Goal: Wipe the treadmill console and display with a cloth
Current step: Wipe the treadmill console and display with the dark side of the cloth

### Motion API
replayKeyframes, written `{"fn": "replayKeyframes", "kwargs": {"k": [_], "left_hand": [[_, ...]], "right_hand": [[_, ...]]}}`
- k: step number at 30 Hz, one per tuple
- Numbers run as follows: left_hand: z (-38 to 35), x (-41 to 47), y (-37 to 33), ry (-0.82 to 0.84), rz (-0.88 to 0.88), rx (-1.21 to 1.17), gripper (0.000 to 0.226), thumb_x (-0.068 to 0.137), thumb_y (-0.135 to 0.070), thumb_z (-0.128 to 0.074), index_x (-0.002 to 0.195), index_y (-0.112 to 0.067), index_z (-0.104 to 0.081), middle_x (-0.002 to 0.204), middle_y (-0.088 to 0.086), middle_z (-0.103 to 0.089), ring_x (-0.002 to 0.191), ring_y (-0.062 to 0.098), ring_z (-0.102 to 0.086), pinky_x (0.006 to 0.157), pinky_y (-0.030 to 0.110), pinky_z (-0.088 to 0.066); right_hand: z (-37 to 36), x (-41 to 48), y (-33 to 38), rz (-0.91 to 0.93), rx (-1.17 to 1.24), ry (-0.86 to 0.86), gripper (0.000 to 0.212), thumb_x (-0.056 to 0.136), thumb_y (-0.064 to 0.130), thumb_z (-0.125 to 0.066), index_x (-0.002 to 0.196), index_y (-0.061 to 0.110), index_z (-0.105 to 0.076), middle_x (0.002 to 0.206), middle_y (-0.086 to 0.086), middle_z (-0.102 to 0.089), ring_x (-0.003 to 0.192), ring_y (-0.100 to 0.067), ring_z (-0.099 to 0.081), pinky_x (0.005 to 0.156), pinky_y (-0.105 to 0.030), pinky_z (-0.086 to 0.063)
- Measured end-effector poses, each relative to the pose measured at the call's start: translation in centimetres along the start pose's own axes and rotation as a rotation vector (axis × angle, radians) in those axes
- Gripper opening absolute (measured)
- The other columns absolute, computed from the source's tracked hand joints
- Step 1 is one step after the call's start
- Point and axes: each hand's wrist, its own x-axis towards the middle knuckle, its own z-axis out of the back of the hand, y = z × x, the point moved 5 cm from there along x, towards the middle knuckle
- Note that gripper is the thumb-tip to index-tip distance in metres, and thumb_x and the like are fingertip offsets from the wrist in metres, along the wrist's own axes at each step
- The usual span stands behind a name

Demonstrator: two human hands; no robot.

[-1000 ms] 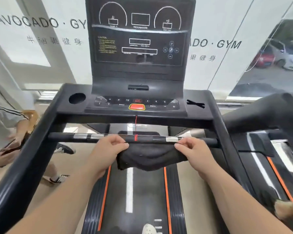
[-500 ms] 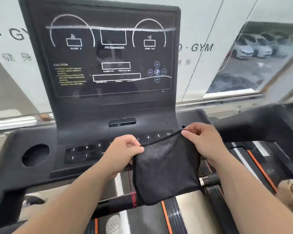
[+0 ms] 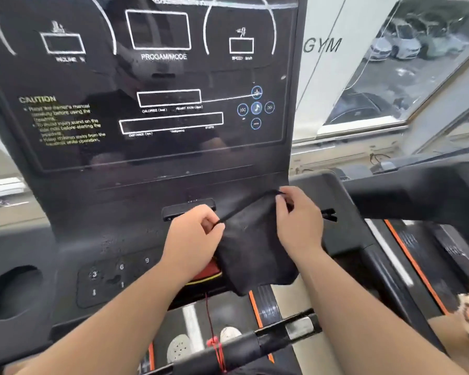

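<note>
I am holding a black cloth (image 3: 255, 255) up between my two hands. My left hand (image 3: 192, 239) is pinching the left end of the cloth's top edge, with my fingers curled in tight. My right hand (image 3: 298, 223) is pinching the right end, a bit higher up, with my thumb and fingers bent round the edge. The top edge is stretching in a line from one hand to the other. The rest of the cloth is hanging down below my hands.

The console (image 3: 106, 231) is lying behind and around both hands, and the cloth is hanging in front of it. The cloth is hiding part of a red button (image 3: 210, 270) just below my left hand. Number buttons (image 3: 121, 267) are sitting to the left of my left arm. The big dark display (image 3: 157, 85) is standing up above both hands, apart from the cloth. A black bar (image 3: 255, 345) with a red string (image 3: 214, 345) is running below my arms.
</note>
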Motion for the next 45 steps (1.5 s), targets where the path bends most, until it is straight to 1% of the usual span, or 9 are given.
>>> {"fn": "replayKeyframes", "kwargs": {"k": [2, 5, 9, 14, 19, 22, 28, 39, 45], "left_hand": [[0.3, -0.5, 0.5, -0.04, 0.001, 0.074, 0.014, 0.082, -0.02, -0.076, 0.079, -0.024, -0.062, 0.07, -0.01, -0.062, 0.069, 0.009, -0.058, 0.072, 0.031, -0.049], [1.0, -1.8, 1.4, -0.122, -0.048, 0.199, 0.014, 0.082, -0.023, -0.076, 0.092, -0.02, -0.067, 0.085, -0.008, -0.064, 0.078, 0.018, -0.059, 0.078, 0.035, -0.051], [2.2, -3.9, 3.9, -0.241, -0.121, 0.441, 0.031, 0.085, -0.038, -0.06, 0.1, -0.013, -0.069, 0.101, 0.004, -0.069, 0.092, 0.03, -0.062, 0.086, 0.039, -0.046], [2.6, -6.2, 5.7, -0.355, -0.074, 0.615, 0.042, 0.085, -0.044, -0.058, 0.108, -0.011, -0.069, 0.115, 0.009, -0.065, 0.105, 0.037, -0.058, 0.089, 0.049, -0.043], [2.8, -6.2, 5.9, -0.404, -0.065, 0.651, 0.043, 0.086, -0.045, -0.054, 0.109, -0.011, -0.067, 0.12, 0.011, -0.063, 0.109, 0.038, -0.054, 0.092, 0.05, -0.038], [2.4, -6.2, 6.1, -0.383, -0.072, 0.686, 0.046, 0.087, -0.047, -0.052, 0.111, -0.011, -0.066, 0.122, 0.012, -0.061, 0.111, 0.038, -0.053, 0.092, 0.051, -0.037], [2.3, -6.2, 6.4, -0.4, -0.083, 0.686, 0.049, 0.088, -0.047, -0.05, 0.112, -0.008, -0.067, 0.123, 0.015, -0.063, 0.112, 0.041, -0.056, 0.093, 0.051, -0.037], [2.5, -6.5, 6.6, -0.458, -0.111, 0.676, 0.046, 0.091, -0.044, -0.047, 0.107, -0.007, -0.069, 0.12, 0.016, -0.065, 0.111, 0.042, -0.057, 0.093, 0.051, -0.037], [2.4, -6.4, 6.4, -0.465, -0.114, 0.685, 0.046, 0.092, -0.044, -0.047, 0.108, -0.006, -0.068, 0.12, 0.016, -0.065, 0.111, 0.043, -0.056, 0.093, 0.05, -0.037]], "right_hand": [[-3.1, -1.8, -0.5, 0.092, -0.168, 0.194, 0.071, 0.101, 0.052, -0.051, 0.159, 0.017, -0.031, 0.163, -0.006, -0.038, 0.151, -0.029, -0.032, 0.123, -0.047, -0.025], [-5.1, -4.5, -1.6, 0.159, -0.478, 0.264, 0.1, 0.091, 0.082, -0.018, 0.164, 0.015, 0.002, 0.17, -0.022, 0.001, 0.156, -0.045, -0.001, 0.123, -0.063, -0.003], [-5.9, -4.5, -2.2, 0.2, -0.507, 0.289, 0.107, 0.084, 0.088, 0.001, 0.162, 0.016, 0.011, 0.167, -0.032, 0.005, 0.154, -0.053, 0.003, 0.122, -0.068, -0.002], [-6.3, -0.7, -1.8, 0.208, -0.538, 0.314, 0.112, 0.079, 0.094, -0.006, 0.158, 0.02, 0.024, 0.166, -0.03, 0.015, 0.153, -0.051, 0.012, 0.121, -0.07, 0.002], [-8.1, 1.0, 0.3, 0.331, -0.576, 0.305, 0.121, 0.08, 0.095, -0.024, 0.16, 0.013, 0.017, 0.163, -0.035, 0.018, 0.151, -0.055, 0.016, 0.122, -0.07, 0.0], [-8.4, 0.5, 0.8, 0.477, -0.619, 0.337, 0.108, 0.088, 0.085, -0.023, 0.162, 0.011, 0.006, 0.165, -0.033, 0.013, 0.152, -0.055, 0.011, 0.121, -0.068, -0.003], [-6.3, -2.8, -2.9, 0.802, -0.633, 0.55, 0.075, 0.102, 0.061, -0.019, 0.164, 0.021, -0.008, 0.174, -0.003, -0.001, 0.159, -0.03, 0.006, 0.126, -0.06, -0.014], [-6.8, 2.1, -1.1, 0.496, -0.628, 0.391, 0.111, 0.087, 0.087, -0.021, 0.161, 0.011, 0.013, 0.166, -0.022, 0.027, 0.153, -0.041, 0.025, 0.124, -0.061, 0.007], [-7.6, -1.2, -0.1, 0.819, -0.671, 0.545, 0.094, 0.093, 0.078, -0.024, 0.164, 0.02, -0.006, 0.172, -0.013, 0.008, 0.157, -0.036, 0.014, 0.125, -0.064, -0.002]]}}
